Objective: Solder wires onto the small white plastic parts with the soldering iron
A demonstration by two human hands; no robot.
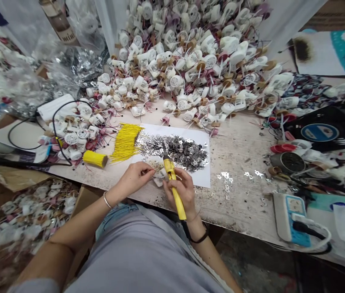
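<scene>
The left grip [134, 178] is closed in a fingertip pinch around a small white plastic part [159, 178], though the fingers partly hide it. A thin silver bangle [107, 200] circles that wrist. The right grip [183, 191] is wrapped firmly around the glossy yellow handle of a soldering iron [171, 175], with a black band [199, 239] on its wrist. The iron's long axis runs from the heel of the right grip forward and slightly left, and its slim metal tip points away from the person, over the scattered tabs. The white part sits between the two grips, just beside the iron's shaft, above the near edge of a white paper sheet [201, 162].

Ahead of the grips, the sheet carries a rough heap of small stamped metal tabs [175, 150], bright and jagged. Forward and left of the left grip, a dense fan of thin yellow wires [126, 142] lies side by side, and a stubby yellow roll [94, 158] rests on the pale, scorch-speckled desk [239, 162]. Farther forward, a great mound of white plastic parts [190, 69] bristles with fine wires and tan rings. Right of the grips, loose tabs [225, 177] lie on the bare laminate, and a white power strip [289, 217] sits near the desk's edge.
</scene>
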